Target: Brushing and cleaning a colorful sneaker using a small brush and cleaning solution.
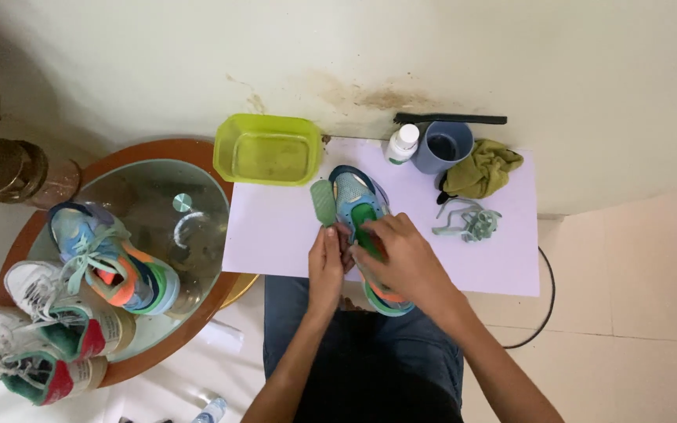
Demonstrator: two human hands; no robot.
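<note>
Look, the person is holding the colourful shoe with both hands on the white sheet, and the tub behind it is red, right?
Not quite. The head view shows both the left hand and the right hand on the colourful shoe, over the white sheet, but the tub behind it is yellow-green, not red.

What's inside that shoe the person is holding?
A green lining shows inside the shoe. The right hand covers most of the opening; the left hand holds a green insole beside it.
</note>
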